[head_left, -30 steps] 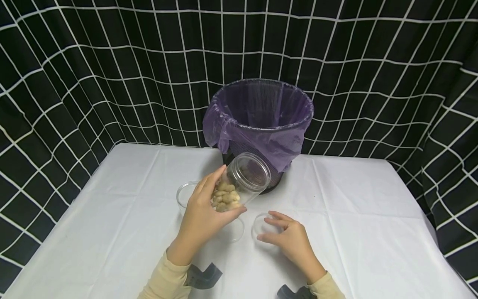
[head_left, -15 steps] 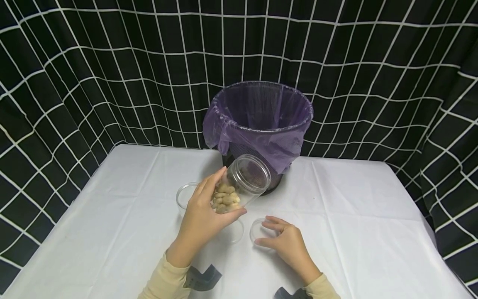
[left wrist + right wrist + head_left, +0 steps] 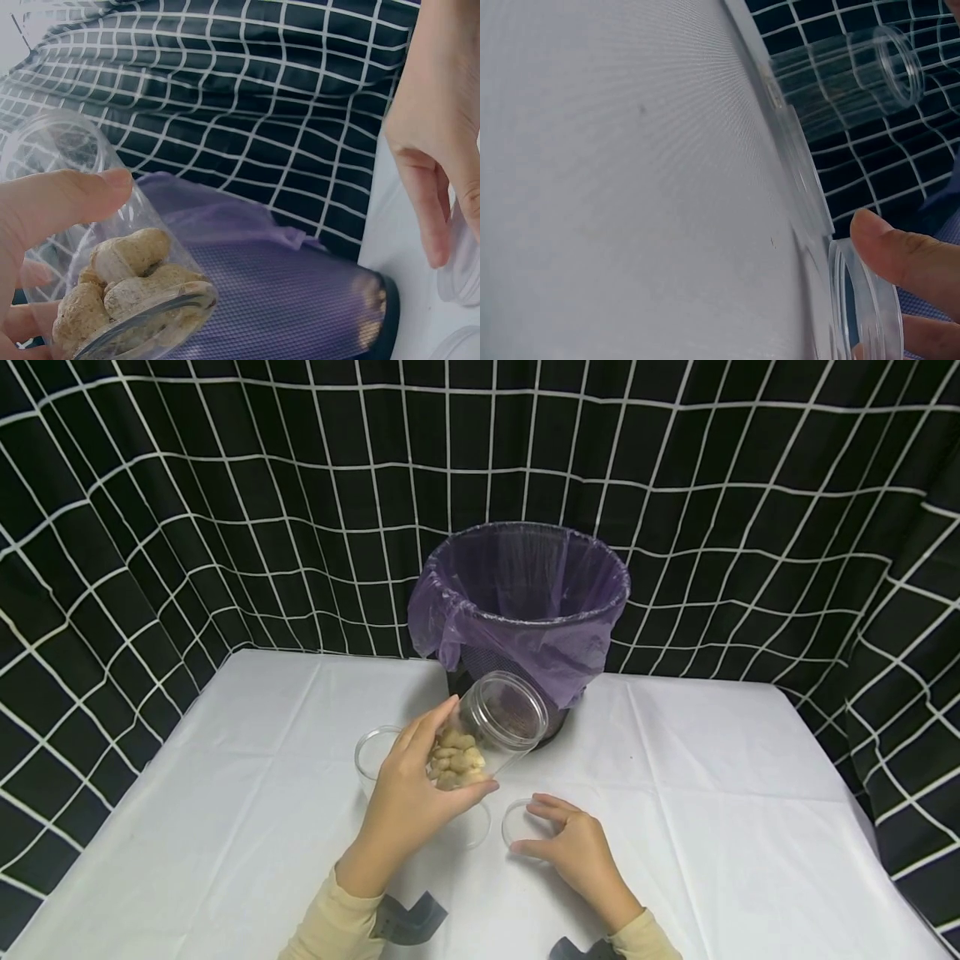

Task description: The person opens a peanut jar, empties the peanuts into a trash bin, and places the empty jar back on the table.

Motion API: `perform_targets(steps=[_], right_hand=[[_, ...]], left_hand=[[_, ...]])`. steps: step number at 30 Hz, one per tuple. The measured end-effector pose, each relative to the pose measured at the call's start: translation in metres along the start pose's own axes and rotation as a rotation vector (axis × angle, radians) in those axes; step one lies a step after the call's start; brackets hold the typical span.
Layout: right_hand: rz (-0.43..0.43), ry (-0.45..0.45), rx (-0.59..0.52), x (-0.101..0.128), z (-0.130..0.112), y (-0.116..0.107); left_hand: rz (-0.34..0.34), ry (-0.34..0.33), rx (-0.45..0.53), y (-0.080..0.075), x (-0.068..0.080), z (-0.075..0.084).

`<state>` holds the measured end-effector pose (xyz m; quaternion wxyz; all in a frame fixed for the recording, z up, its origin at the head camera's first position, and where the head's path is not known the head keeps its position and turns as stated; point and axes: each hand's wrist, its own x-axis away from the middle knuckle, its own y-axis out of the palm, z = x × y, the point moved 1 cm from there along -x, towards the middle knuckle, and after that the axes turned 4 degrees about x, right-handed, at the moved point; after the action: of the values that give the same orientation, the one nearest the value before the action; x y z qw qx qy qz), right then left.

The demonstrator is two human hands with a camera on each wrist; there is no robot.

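Note:
My left hand (image 3: 408, 789) grips a clear plastic jar (image 3: 508, 714), tilted with its open mouth up and to the right, in front of the bin. Peanuts (image 3: 455, 760) in their shells lie at the jar's lower end; the left wrist view shows these peanuts (image 3: 131, 277) close up through the clear wall. My right hand (image 3: 581, 847) holds a clear round lid (image 3: 881, 300) by its edge between thumb and fingers, low over the white table. In the right wrist view the lid stands on edge, with the thumb (image 3: 907, 259) at its rim.
A black mesh bin (image 3: 465, 668) lined with a purple bag (image 3: 570, 652) stands at the back. A second clear jar (image 3: 363, 756) is upright left of my left hand, partly hidden. Another clear lid (image 3: 488, 827) lies on the white table (image 3: 720, 827). Gridded black cloth surrounds the table.
The right hand has come slightly left and toward me with the lid, then stayed there. My left hand and the tilted jar have hardly moved.

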<state>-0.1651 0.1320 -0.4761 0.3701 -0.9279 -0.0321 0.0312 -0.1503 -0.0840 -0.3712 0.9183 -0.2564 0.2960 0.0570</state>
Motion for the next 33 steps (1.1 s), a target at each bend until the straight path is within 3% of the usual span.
perform_targets(steps=[11, 33], right_hand=[[-0.034, 0.000, 0.050, 0.0021, 0.0021, 0.0037], [-0.079, -0.033, 0.036, -0.0008, 0.0043, -0.0015]], left_hand=[[-0.018, -0.025, 0.000, 0.0006, 0.0039, 0.0034], [-0.002, 0.019, -0.016, 0.0048, 0.0021, 0.0041]])
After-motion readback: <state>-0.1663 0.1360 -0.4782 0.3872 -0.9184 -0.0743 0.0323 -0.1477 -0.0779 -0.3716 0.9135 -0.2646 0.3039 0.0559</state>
